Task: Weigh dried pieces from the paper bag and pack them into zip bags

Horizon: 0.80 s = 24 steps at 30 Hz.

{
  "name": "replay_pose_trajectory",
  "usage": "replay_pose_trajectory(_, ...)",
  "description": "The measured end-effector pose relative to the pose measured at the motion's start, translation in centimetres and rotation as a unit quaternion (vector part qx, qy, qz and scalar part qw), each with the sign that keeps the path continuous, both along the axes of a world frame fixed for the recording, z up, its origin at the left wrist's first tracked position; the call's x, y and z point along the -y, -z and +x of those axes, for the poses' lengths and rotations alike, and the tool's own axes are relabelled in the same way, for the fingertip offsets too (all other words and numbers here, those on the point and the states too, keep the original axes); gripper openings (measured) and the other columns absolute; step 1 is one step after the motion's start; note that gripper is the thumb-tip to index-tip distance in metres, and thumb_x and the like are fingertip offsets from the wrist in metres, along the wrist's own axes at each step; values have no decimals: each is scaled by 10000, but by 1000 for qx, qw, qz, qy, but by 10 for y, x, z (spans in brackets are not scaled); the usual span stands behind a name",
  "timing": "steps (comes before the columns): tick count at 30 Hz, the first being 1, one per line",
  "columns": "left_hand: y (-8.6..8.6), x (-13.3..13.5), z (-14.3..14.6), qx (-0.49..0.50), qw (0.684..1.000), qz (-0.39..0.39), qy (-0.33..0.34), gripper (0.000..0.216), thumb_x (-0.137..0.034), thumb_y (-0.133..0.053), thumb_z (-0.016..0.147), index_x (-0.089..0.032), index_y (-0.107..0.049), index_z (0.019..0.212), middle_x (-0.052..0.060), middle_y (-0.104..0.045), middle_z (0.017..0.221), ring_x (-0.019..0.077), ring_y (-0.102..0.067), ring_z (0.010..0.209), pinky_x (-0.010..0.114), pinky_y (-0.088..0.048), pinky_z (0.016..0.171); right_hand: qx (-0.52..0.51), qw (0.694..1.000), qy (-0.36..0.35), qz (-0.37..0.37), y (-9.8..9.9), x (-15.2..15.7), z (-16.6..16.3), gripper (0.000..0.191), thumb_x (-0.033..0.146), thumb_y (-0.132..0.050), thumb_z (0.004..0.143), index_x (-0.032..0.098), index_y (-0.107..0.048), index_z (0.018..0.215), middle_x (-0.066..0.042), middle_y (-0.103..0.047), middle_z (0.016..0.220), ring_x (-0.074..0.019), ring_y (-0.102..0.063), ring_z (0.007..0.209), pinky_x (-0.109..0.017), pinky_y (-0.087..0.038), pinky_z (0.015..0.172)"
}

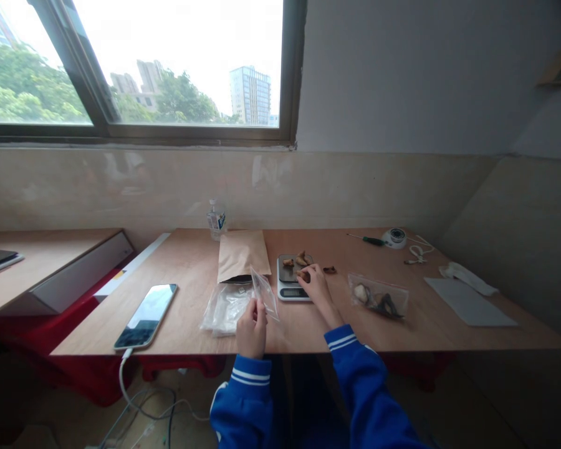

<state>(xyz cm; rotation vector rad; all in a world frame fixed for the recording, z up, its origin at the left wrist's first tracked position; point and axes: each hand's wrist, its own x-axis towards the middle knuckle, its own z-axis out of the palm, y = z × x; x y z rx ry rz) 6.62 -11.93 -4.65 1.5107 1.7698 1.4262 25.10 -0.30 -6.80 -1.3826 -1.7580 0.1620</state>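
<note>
My left hand [251, 327] is closed on a small clear plastic bag [265, 292], holding it up above the wooden table [191, 274]. My right hand [316, 284] reaches onto a small kitchen scale [290, 279], its fingers pinched on a brown dried piece [303, 273]. More brown pieces [302, 258] lie on the scale's plate, and one [330, 270] lies on the table just right of it. A pile of empty clear bags [224, 307] sits under my left hand.
A brown paper envelope [242, 254] and a small bottle [215, 221] lie behind the scale. A charging phone [146, 315] is at the left. A filled clear bag [378, 296], white sheet [467, 302], screwdriver [367, 239] and round device [395, 236] sit at the right.
</note>
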Motion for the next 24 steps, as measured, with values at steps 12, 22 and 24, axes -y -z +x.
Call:
replay_pose_trajectory(12, -2, 0, 0, -3, 1000, -8, 6, 383, -470, -331, 892, -215, -457, 635, -28, -509, 508, 145, -511, 513, 261, -345, 554, -9, 999, 39, 5, 13, -7, 9, 78, 245, -620, 728, 195, -667, 767, -92, -627, 916, -271, -555, 961, -434, -388, 885)
replay_pose_trajectory(22, -6, 2, 6, -10, 1000, -1, 13, 363, -450, -339, 886, -220, -472, 639, -15, -537, 530, 155, -529, 535, 257, -347, 548, -148, 988, 47, 7, 5, -3, 24, 248, 381, -619, 735, 163, -711, 811, -120, -597, 932, -260, -574, 919, -397, -445, 847)
replay_pose_trajectory(24, -6, 2, 7, -10, 1000, -3, 15, 362, -446, -338, 885, -221, -460, 630, -19, -525, 522, 152, -522, 527, 256, -347, 548, -192, 981, 31, -5, -4, 1, 19, 259, 398, -651, 709, 157, -703, 789, -115, -619, 896, -260, -577, 900, -404, -449, 837)
